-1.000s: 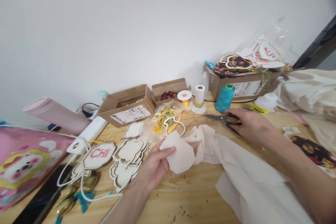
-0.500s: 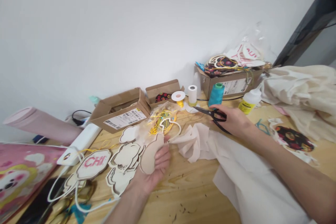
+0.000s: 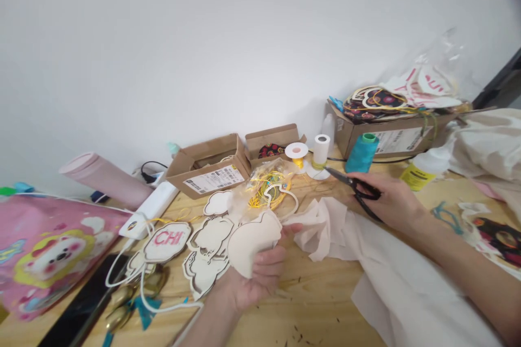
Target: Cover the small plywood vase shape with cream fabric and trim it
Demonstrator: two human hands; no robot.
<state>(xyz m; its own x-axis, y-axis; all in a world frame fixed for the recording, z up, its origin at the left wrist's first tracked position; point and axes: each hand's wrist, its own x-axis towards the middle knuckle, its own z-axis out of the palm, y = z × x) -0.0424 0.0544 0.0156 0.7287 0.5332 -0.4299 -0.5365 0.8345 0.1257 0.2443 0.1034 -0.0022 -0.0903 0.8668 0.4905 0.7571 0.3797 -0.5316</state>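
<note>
My left hand (image 3: 262, 276) is closed around the lower right edge of a cream cloud-shaped piece (image 3: 250, 241), held above the wooden table (image 3: 272, 312). Whether that piece is cloth or thin wood I cannot tell. In my right hand (image 3: 393, 198) are black-handled scissors (image 3: 362, 190), their dark blades pointing left toward the spools. A crumpled off-white cloth (image 3: 378, 252) lies between my hands and runs under my right forearm. Left of my left hand lie several cloud-shaped wooden frames (image 3: 211, 236) and a white plaque (image 3: 166, 241) with pink "CHI" lettering.
Along the wall stand an open cardboard box (image 3: 211, 165), a white thread spool (image 3: 321, 149), a teal thread cone (image 3: 362, 153), a glue bottle (image 3: 427, 168) and a filled box (image 3: 391, 138). A white power strip (image 3: 150, 211), phone (image 3: 81, 303) and pink pouch (image 3: 24, 233) are at left.
The view has swung left, so things sit further right. My left hand has turned the cloud-shaped piece to show more of its broad face. My right hand still holds the scissors.
</note>
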